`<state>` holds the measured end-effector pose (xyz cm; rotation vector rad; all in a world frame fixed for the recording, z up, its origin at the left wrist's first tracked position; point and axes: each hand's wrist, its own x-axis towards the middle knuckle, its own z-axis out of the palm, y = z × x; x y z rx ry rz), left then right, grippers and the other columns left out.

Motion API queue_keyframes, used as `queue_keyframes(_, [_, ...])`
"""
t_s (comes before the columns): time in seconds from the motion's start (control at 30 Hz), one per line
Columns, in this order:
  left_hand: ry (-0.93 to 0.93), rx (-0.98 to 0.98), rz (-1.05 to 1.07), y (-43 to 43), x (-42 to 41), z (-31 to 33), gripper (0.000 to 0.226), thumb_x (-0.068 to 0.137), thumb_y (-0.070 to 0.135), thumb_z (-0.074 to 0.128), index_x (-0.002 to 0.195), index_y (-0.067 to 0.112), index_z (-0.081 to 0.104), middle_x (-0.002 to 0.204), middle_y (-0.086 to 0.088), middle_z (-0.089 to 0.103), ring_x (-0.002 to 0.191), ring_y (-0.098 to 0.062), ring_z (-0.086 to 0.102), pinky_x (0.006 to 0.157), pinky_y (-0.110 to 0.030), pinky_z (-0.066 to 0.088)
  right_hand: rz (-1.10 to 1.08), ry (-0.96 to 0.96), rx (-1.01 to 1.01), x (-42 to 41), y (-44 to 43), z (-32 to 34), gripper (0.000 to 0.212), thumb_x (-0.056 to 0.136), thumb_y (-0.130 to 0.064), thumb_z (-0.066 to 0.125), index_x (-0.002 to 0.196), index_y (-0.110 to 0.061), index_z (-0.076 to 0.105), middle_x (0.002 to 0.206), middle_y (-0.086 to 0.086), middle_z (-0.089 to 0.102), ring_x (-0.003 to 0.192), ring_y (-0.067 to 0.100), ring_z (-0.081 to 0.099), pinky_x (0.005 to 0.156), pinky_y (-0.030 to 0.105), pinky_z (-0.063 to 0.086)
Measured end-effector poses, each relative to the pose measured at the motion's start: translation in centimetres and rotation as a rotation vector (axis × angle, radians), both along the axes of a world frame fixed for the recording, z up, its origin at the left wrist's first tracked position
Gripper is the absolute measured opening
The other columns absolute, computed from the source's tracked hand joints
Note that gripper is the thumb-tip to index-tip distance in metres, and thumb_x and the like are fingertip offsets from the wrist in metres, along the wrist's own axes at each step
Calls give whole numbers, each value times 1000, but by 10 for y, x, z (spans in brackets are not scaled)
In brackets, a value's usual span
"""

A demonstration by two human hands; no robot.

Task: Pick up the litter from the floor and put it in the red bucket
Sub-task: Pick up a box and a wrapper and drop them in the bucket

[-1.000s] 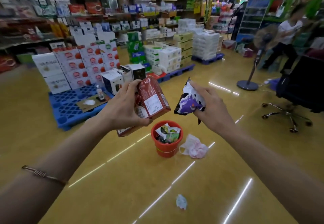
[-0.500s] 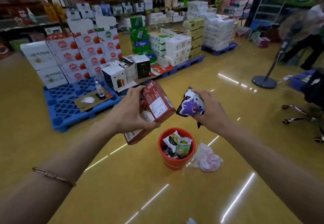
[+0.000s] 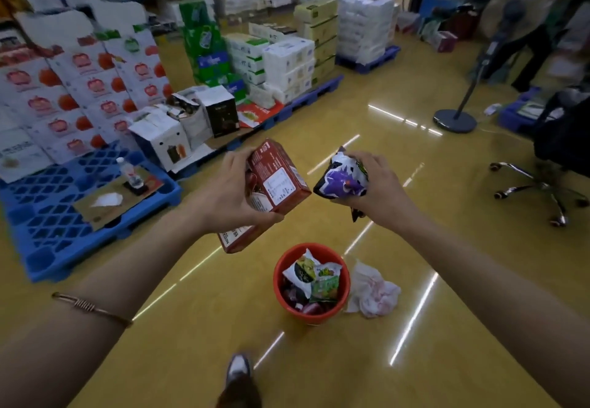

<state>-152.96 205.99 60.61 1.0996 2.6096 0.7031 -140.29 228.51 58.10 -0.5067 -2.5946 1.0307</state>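
Red bucket (image 3: 311, 315) nearer than a second ago, now below left hand (image 3: 223, 195) gripping red carton (image 3: 274, 184) and right hand (image 3: 376, 187) clutching purple wrapper (image 3: 341, 177); drop imminent, crumpled white bag (image 3: 373, 292) left on floor

The left hand (image 3: 223, 197) grips a red carton (image 3: 274, 184), the right hand (image 3: 380, 190) a crumpled purple wrapper (image 3: 341, 177). Below them on the yellow floor (image 3: 198, 328) stands the red bucket (image 3: 311, 283), with wrappers inside; a white crumpled bag (image 3: 373, 292) touches it.
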Motion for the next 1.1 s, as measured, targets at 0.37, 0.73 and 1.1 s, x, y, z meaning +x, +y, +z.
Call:
queue_keyframes(0.37, [-45, -96, -330, 126, -164, -82, 119, 51, 57, 82, 144, 16, 21, 134, -5, 40, 119, -21, 42, 102, -45, 41, -411, -157, -123, -92, 47, -84, 78, 71, -33, 81, 136, -21, 39, 125, 5, 42, 99, 7, 42, 82, 16, 34])
queue_keyframes(0.73, [-408, -430, -474, 188, -199, -302, 127, 51, 27, 86, 144, 13, 2, 134, -11, 35, 123, -28, 43, 103, -46, 41, -506, -445, -299, -106, 66, -280, 75, 77, -31, 77, 135, -7, 35, 134, 10, 33, 116, 22, 45, 90, 31, 44])
queue_keyframes(1.1, [-449, -454, -519, 184, -146, -544, 130, 52, 24, 88, 146, 23, -2, 146, -7, 20, 132, -29, 33, 107, -49, 37, -554, -515, -479, -93, 44, -539, 70, 83, -24, 69, 142, -22, 31, 139, 10, 35, 125, 25, 44, 104, 39, 39])
